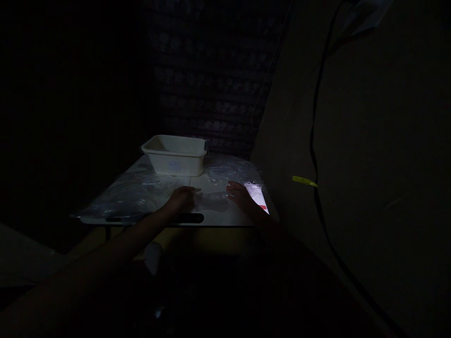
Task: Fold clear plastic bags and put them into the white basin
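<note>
Spanning the gap between your left hand (181, 199) and your right hand (240, 195), the clear plastic piece (213, 199) lies low over the white table (229, 217). Your left fingers curl together at its left end and your right ones sit slightly spread at its other end, though the dimness hides whether either pinches it. Beyond stands the pale tub (176, 163); a lit phone (256, 195) lies just beside your right hand.
</note>
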Demonstrator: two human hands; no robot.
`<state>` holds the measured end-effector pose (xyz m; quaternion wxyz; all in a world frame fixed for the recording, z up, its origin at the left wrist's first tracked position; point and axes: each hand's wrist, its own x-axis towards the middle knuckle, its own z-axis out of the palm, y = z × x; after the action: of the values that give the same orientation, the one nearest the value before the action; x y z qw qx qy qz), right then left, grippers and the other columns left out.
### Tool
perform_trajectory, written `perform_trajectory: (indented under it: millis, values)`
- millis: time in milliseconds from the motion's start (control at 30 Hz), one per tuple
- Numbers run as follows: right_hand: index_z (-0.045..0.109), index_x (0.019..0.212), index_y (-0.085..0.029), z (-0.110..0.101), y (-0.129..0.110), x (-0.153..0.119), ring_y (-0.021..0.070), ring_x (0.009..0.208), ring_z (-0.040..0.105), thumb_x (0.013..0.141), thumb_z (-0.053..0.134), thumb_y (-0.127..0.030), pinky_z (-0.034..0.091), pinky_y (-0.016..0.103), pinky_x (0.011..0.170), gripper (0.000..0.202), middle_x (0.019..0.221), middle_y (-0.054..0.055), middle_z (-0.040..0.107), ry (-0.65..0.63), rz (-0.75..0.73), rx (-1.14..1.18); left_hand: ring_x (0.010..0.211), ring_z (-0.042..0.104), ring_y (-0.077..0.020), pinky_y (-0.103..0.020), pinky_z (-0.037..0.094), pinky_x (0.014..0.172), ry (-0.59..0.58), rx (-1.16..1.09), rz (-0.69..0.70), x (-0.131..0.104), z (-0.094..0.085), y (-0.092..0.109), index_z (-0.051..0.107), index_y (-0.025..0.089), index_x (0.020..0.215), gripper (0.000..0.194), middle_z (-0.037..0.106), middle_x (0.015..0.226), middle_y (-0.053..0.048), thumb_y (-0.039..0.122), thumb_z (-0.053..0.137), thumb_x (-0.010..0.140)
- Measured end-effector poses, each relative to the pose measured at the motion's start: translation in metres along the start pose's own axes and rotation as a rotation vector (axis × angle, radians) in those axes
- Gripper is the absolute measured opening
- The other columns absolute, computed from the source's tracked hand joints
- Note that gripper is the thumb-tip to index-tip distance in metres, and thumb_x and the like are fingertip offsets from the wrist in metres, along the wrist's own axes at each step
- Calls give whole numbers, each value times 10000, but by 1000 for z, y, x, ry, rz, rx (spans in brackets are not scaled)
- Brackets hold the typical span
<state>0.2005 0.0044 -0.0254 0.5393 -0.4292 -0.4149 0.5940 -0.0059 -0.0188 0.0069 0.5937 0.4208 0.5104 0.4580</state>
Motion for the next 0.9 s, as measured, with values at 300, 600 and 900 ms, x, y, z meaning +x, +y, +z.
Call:
perform_trajectory:
  millis: [300,600,900]
  values:
    - [498,801,-198,4,2,6,107,727,518,493,518,-90,398,228,663,327,747,-7,565,65,-49,-49,544,548,-143,-260,428,543,-99,106,46,11,0,-22,576,116,650,162,609,614,-47,158,584,494]
    - [511,952,-155,6,9,8,171,945,467,522,406,-37,364,321,828,458,1006,64,531,76,-395,-827,763,553,-194,-319,421,695,-215,401,266,16,-6,-29,556,115,823,343,602,840,-61,191,560,489]
    - [458,1074,-112,23,8,-10,166,1009,424,629,446,-192,310,284,879,452,1093,89,486,-192,-585,-1443,999,429,-177,-295,321,874,-260,1144,733,15,-2,-32,478,79,988,449,470,1078,-121,11,393,553]
